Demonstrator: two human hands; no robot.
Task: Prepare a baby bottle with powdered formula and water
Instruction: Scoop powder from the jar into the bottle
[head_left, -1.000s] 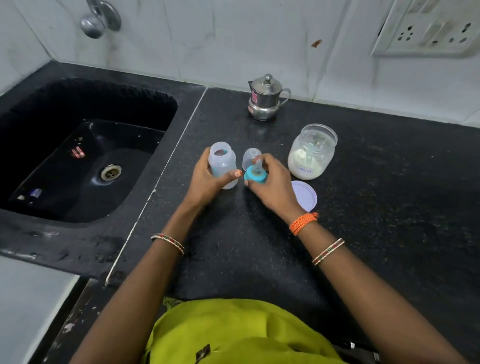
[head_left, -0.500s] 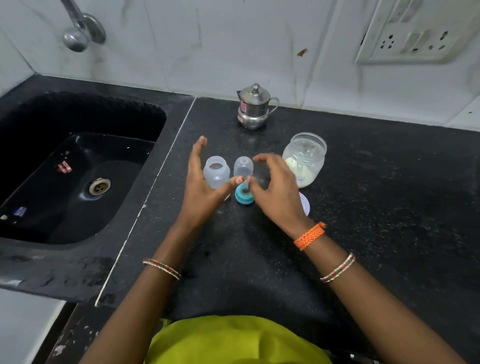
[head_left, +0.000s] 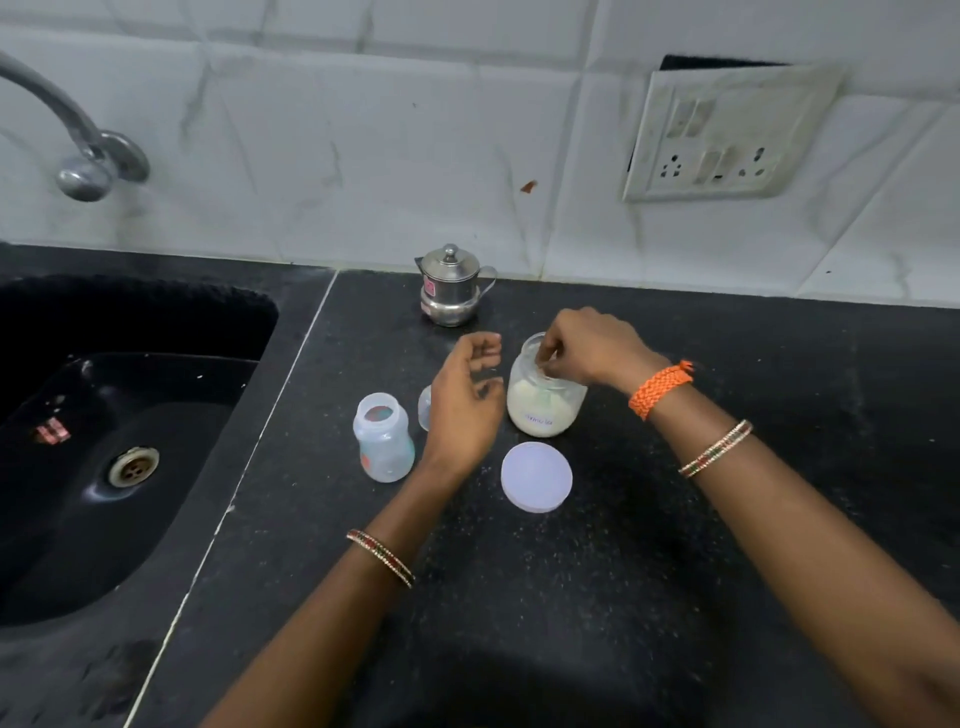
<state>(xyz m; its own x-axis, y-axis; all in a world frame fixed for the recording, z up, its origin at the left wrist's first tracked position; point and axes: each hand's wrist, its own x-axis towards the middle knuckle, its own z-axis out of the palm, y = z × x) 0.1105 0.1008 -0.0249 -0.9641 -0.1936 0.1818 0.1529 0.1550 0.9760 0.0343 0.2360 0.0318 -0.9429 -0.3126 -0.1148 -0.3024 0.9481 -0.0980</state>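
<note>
Steel pot (head_left: 451, 287) behind the formula jar (head_left: 544, 402); round lid (head_left: 536, 476) in front of it, sink (head_left: 130, 415) far to its left. Left hand (head_left: 464, 400), fingers loosely curled and holding nothing, hovers just left of the jar, partly hiding a clear cap (head_left: 425, 408). Right hand (head_left: 587, 345) dips its fingers into the jar's mouth; whether they grip anything cannot be told. Open translucent baby bottle (head_left: 383, 437) stands upright left of the jar, beyond the left hand.

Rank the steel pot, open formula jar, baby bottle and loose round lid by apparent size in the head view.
1. formula jar, partly covered by the right hand
2. baby bottle and steel pot: too alike to rank, and the pot stands farther back
3. round lid, flat on the counter
</note>
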